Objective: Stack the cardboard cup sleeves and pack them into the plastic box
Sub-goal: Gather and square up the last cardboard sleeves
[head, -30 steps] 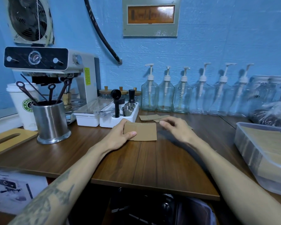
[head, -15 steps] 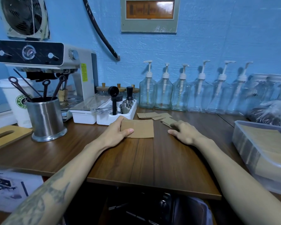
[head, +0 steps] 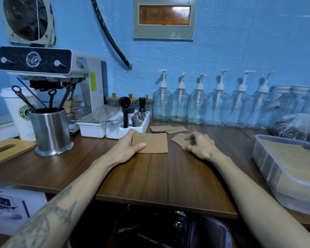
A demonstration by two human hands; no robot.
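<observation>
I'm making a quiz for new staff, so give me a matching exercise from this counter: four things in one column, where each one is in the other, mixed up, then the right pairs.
Things
1. sleeve stack
2. single sleeve
3. plastic box
4. steel cup

Places
A. far right of the counter, sleeves inside
B. under the right hand
C. left of the counter, holding black tools
D. held at its left end by the left hand

Pairs: 1-D, 2-B, 3-A, 4-C
</observation>
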